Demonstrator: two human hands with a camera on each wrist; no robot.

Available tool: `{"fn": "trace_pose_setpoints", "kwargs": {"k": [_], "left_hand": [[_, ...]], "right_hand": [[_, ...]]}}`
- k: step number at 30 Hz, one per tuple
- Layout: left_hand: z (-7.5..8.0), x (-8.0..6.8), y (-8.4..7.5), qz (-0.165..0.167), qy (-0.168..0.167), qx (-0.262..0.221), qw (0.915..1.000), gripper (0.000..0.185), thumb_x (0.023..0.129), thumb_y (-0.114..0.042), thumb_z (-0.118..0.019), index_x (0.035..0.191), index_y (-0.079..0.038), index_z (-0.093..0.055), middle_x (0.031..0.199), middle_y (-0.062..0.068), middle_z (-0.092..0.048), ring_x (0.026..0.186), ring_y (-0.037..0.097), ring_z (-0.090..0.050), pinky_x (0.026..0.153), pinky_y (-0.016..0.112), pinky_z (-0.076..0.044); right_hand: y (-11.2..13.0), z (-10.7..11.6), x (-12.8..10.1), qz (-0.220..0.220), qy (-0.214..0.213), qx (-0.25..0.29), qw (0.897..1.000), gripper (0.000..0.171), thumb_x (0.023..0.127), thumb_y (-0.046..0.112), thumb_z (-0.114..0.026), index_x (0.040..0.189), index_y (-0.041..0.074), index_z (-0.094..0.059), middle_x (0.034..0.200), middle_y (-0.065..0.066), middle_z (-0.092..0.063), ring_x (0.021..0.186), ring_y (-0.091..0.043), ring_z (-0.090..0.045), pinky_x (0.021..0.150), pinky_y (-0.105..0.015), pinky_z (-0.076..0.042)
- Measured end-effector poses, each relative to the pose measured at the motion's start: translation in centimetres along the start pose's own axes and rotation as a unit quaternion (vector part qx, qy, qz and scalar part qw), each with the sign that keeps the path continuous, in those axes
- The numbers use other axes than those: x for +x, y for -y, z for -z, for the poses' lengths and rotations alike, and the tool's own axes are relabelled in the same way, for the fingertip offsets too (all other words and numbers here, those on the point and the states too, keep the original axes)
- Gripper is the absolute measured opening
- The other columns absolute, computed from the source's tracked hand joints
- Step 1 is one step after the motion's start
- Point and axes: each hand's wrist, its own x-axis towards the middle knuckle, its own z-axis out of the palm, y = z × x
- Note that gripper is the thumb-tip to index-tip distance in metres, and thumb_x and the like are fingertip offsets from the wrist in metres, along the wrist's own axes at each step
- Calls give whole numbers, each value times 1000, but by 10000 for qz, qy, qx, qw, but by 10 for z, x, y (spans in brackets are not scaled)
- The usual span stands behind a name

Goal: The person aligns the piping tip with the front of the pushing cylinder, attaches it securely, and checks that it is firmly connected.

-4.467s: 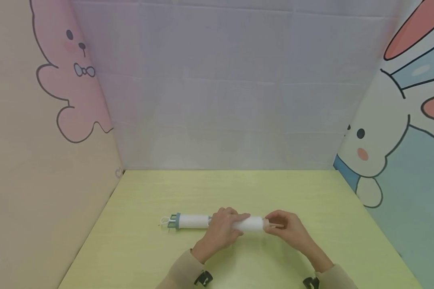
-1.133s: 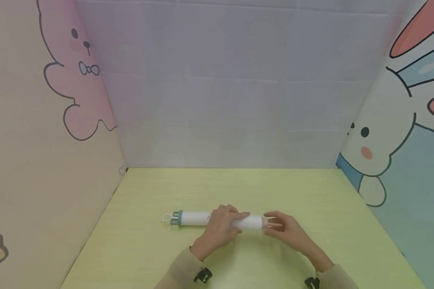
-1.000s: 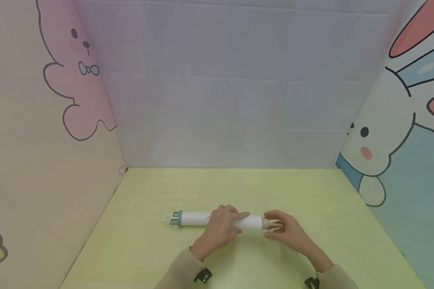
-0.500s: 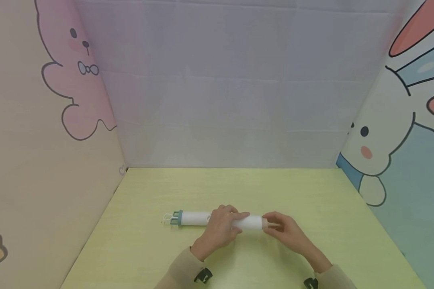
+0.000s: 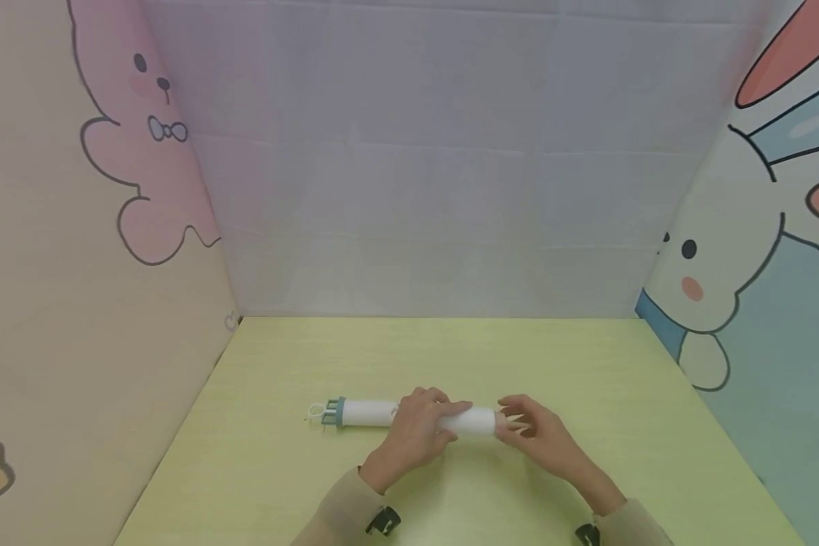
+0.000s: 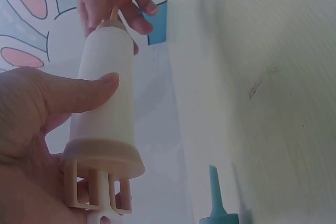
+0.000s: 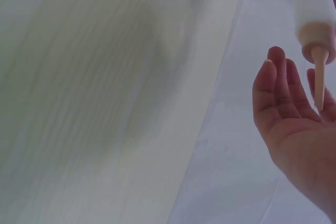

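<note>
My left hand (image 5: 419, 428) grips the white barrel of a syringe-like dispenser (image 5: 474, 421), held level above the table with its tip to the right. Its left end has a beige finger-grip frame (image 6: 105, 156). At the other end is a beige cap with a long nozzle (image 7: 318, 77). Around that nozzle my right hand (image 5: 542, 436) is loosely cupped, fingers spread and apart from it; whether the thumb touches the cap I cannot tell. A second white dispenser (image 5: 367, 413) with a teal grip lies left, partly hidden by my left hand.
In the left wrist view a teal nozzle (image 6: 216, 198) of the second dispenser shows at the bottom. The pale yellow table (image 5: 280, 485) is bounded by a white back sheet (image 5: 409, 227) and cartoon-printed side walls (image 5: 785, 349).
My left hand keeps its grip throughout. My right fingers pinched the nozzle cap half a second ago and are now spread from it, as they were about a second ago.
</note>
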Motion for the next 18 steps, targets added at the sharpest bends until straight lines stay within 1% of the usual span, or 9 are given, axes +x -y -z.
{"fn": "trace_pose_setpoints", "kwargs": {"k": [3, 6, 9, 13, 18], "left_hand": [[0, 0, 0, -7, 7, -23, 10000, 53, 76, -31, -76, 125, -39, -59, 106, -5, -61, 95, 17, -52, 76, 34, -41], [1, 0, 0, -2, 3, -28, 10000, 53, 76, -31, -77, 125, -39, -59, 106, -5, -61, 95, 17, -52, 75, 34, -41], [1, 0, -1, 4, 6, -35, 10000, 53, 76, -31, -77, 125, -39, -59, 106, -5, -61, 94, 17, -52, 75, 33, -40], [2, -1, -1, 4, 9, -43, 10000, 53, 76, -31, -77, 125, -39, -59, 107, -5, -61, 94, 17, -51, 75, 33, -40], [2, 0, -2, 12, 35, -41, 10000, 53, 76, -31, -77, 124, -40, -59, 107, -5, -61, 94, 17, -52, 76, 33, -40]], "right_hand": [[-1, -1, -1, 203, -140, 85, 9997, 41, 80, 22, -74, 113, 11, -55, 110, -8, -63, 95, -23, -65, 72, -31, -54], [-2, -1, -2, 332, -151, 229, 9991, 41, 77, 18, -77, 111, 11, -55, 111, -5, -62, 97, -25, -65, 71, -32, -54], [-2, 0, -2, 406, -106, 314, 9986, 39, 77, 17, -76, 110, 13, -56, 110, -5, -62, 97, -25, -64, 73, -33, -54], [-3, 0, -2, 399, -66, 448, 9982, 37, 77, 17, -76, 108, 14, -57, 108, -6, -64, 96, -21, -65, 76, -34, -54], [-5, 0, -2, 361, -14, 563, 9978, 35, 78, 16, -75, 107, 11, -58, 107, -11, -64, 95, -21, -66, 77, -33, -54]]}}
